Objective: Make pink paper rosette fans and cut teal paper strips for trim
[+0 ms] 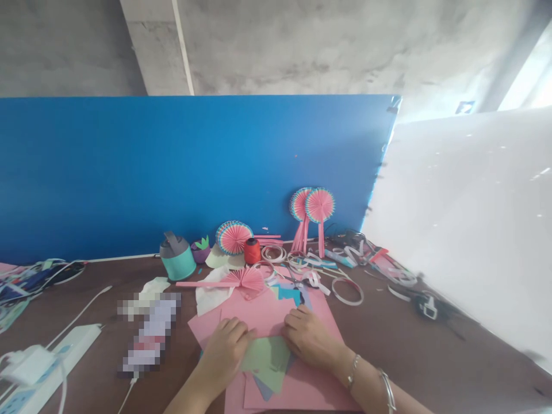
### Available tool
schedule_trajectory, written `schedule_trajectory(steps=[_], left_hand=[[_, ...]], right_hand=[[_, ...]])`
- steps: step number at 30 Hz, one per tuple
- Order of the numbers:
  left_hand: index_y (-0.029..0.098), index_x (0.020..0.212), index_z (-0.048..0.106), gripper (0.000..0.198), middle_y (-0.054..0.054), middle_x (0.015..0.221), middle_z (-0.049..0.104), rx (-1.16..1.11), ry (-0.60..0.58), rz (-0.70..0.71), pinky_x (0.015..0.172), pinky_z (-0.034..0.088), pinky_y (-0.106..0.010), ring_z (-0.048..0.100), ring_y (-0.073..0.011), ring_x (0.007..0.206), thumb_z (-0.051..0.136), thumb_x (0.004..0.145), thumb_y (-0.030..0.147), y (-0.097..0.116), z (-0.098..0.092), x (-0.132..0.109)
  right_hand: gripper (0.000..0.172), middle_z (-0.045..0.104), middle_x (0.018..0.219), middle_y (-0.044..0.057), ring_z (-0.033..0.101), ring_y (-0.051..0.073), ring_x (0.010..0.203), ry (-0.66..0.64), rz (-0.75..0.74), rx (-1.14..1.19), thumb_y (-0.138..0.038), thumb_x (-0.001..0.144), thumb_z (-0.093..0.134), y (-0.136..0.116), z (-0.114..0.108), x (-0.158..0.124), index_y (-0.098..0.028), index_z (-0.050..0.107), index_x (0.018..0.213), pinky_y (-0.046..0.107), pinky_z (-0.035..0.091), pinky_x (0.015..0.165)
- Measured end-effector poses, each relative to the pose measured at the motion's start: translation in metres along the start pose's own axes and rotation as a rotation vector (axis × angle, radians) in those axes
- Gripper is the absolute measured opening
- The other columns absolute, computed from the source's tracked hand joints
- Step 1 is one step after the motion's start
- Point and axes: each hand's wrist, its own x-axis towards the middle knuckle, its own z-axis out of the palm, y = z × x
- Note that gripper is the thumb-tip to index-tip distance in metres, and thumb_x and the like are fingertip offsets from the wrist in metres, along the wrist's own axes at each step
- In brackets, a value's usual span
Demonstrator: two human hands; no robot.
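Paper of pale green (269, 363) lies over pink sheets (310, 388), between left grip (230, 340) and right grip (305, 332); both curl beside its far corners, though whether they pinch it I cannot tell. Beyond it stands a red spool (252, 253).

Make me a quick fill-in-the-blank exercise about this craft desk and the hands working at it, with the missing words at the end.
1. The left hand and right hand are over large sheets of paper coloured ____.
2. Bracelets are worn only on the person's ____ arm.
3. The partition directly behind the round fans is ____.
4. The power strip lies on the person's ____ side.

Missing words: pink; right; blue; left.
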Motion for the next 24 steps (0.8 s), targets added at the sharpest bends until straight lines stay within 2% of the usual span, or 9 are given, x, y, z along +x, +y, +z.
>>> schedule_trajectory(steps=[7, 12, 14, 18, 24], left_hand=[[0.017, 0.100, 0.060, 0.020, -0.004, 0.083, 0.060, 0.048, -0.026, 0.023, 0.069, 0.039, -0.033, 0.051, -0.0204, 0.077, 0.054, 0.084, 0.006, 0.0031, 0.0035, 0.0009], [0.017, 0.107, 0.059, 0.025, -0.005, 0.090, 0.061, 0.005, 0.038, 0.027, 0.076, 0.040, -0.034, 0.052, -0.0204, 0.084, 0.049, 0.086, 0.006, 0.0054, -0.0018, 0.0056], [0.018, 0.108, 0.059, 0.024, -0.006, 0.094, 0.061, 0.002, 0.085, 0.000, 0.078, 0.039, -0.034, 0.053, -0.0203, 0.087, 0.048, 0.089, 0.008, 0.0066, -0.0043, 0.0075], [0.019, 0.094, 0.061, 0.019, -0.003, 0.080, 0.058, 0.061, 0.133, -0.003, 0.075, 0.037, -0.034, 0.050, -0.0190, 0.078, 0.047, 0.089, 0.007, 0.0061, -0.0027, 0.0070], [0.017, 0.096, 0.061, 0.017, -0.003, 0.080, 0.059, 0.063, 0.114, 0.016, 0.075, 0.037, -0.034, 0.050, -0.0199, 0.078, 0.050, 0.087, 0.007, 0.0037, 0.0033, 0.0028]], right_hand=[[0.011, 0.061, 0.083, 0.005, 0.050, 0.018, 0.076, -0.060, 0.057, 0.046, -0.017, 0.086, 0.054, 0.0001, -0.0007, 0.0013, -0.016, 0.061, 0.077, 0.034, 0.029, 0.069], [0.009, 0.062, 0.085, 0.006, 0.052, 0.019, 0.079, -0.093, 0.104, 0.057, -0.014, 0.084, 0.053, -0.0018, -0.0028, 0.0034, -0.015, 0.062, 0.080, 0.034, 0.030, 0.071], [0.010, 0.062, 0.085, 0.006, 0.052, 0.019, 0.079, -0.083, 0.115, 0.073, -0.013, 0.083, 0.052, -0.0014, -0.0026, 0.0028, -0.016, 0.061, 0.080, 0.034, 0.031, 0.072], [0.013, 0.062, 0.084, 0.005, 0.052, 0.017, 0.079, -0.011, 0.104, 0.109, -0.011, 0.084, 0.050, 0.0011, -0.0018, 0.0007, -0.016, 0.061, 0.080, 0.032, 0.032, 0.072], [0.014, 0.061, 0.079, 0.004, 0.051, 0.017, 0.075, 0.060, 0.072, 0.104, -0.009, 0.083, 0.050, -0.0002, -0.0049, 0.0010, -0.017, 0.059, 0.075, 0.032, 0.031, 0.069]])
